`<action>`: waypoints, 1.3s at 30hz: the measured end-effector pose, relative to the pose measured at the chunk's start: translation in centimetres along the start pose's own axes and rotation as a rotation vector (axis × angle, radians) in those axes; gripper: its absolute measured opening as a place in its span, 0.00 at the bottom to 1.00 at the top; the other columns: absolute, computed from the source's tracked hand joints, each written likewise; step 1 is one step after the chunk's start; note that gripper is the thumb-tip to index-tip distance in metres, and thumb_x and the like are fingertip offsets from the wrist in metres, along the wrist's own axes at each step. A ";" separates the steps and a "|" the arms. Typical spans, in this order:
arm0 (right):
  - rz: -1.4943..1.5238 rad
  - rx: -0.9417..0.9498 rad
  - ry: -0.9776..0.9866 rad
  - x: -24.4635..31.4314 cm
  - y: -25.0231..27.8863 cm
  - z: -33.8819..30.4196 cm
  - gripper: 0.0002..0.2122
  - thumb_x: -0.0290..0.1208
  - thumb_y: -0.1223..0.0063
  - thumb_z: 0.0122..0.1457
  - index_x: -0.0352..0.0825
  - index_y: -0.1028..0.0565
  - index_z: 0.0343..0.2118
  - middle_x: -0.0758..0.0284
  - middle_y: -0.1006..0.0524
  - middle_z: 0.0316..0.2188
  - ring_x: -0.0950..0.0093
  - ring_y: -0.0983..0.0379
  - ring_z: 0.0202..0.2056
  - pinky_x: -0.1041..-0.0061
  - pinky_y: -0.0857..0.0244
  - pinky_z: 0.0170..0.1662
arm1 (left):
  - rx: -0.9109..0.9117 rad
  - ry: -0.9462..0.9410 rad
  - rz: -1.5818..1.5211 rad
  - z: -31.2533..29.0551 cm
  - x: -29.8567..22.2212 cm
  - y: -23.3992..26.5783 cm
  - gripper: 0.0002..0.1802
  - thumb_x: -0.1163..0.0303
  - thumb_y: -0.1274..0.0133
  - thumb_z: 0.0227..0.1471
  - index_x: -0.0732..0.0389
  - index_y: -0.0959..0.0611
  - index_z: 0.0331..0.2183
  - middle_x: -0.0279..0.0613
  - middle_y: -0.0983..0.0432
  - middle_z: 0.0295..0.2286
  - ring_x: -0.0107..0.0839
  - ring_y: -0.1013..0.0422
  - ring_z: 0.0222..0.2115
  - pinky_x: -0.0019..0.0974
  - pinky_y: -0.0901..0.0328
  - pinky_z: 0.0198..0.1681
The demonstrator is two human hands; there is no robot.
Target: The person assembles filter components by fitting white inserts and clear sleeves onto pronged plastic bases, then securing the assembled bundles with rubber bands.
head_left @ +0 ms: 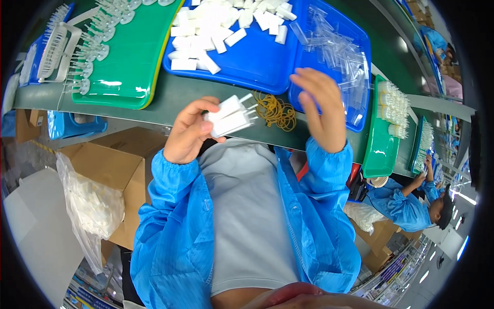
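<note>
My left hand [190,129] is closed around a small bunch of white plastic pieces [229,117] with thin pale stems pointing to the right. How many pieces are in it I cannot tell for sure. My right hand [324,105], slightly blurred, is raised at the near edge of a blue tray [294,98] of clear plastic tubes [334,49]. Its fingers are apart and nothing shows in them. Between my hands, a loose heap of yellow rubber bands [276,112] lies on the green tabletop.
A larger blue tray [257,64] holds many white blocks [206,36]. The green tray [121,77] at left carries rows of white stemmed pieces; another green tray [381,154] at right holds bundles [393,105]. A cardboard box [113,165] stands lower left. A co-worker [406,203] works at right.
</note>
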State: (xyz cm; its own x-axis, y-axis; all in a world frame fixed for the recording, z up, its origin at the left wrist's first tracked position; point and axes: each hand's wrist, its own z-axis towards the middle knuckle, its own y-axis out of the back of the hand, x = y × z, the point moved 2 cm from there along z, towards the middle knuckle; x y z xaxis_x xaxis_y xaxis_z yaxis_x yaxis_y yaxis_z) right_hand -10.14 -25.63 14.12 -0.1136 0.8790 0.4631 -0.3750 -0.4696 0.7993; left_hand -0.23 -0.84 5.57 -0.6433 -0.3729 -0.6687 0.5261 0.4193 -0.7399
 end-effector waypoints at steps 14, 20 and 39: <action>-0.744 -0.001 -0.346 -9.4 4.1 -3.1 0.14 0.26 0.38 0.45 0.44 0.21 0.37 0.68 0.29 0.39 0.66 0.35 0.44 0.66 0.40 0.44 | -0.043 0.085 -0.015 0.3 -0.3 -1.2 0.27 0.78 0.50 0.49 0.63 0.33 0.52 0.44 0.36 0.49 0.37 0.31 0.46 0.36 0.26 0.38; 0.143 -0.120 -0.269 -2.4 2.9 -0.9 0.10 0.23 0.41 0.49 0.32 0.23 0.37 0.63 0.23 0.31 0.67 0.27 0.36 0.73 0.35 0.41 | -0.005 0.090 0.001 0.6 -0.4 -1.6 0.26 0.79 0.50 0.48 0.63 0.32 0.52 0.43 0.36 0.48 0.37 0.32 0.46 0.37 0.26 0.38; 0.486 -0.021 0.012 4.7 -1.4 0.5 0.18 0.24 0.37 0.45 0.35 0.22 0.42 0.65 0.22 0.31 0.70 0.29 0.33 0.73 0.37 0.37 | 0.032 0.067 0.212 0.9 0.4 -2.8 0.20 0.84 0.48 0.47 0.64 0.26 0.44 0.39 0.38 0.44 0.34 0.36 0.48 0.34 0.27 0.40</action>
State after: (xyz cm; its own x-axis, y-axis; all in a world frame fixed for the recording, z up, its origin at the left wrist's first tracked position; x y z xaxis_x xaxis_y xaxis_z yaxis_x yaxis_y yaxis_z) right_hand -9.67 -20.90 15.41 -0.2913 0.5589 0.7764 -0.2945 -0.8246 0.4831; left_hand -1.49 -2.87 7.25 -0.5516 -0.2233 -0.8037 0.6700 0.4552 -0.5864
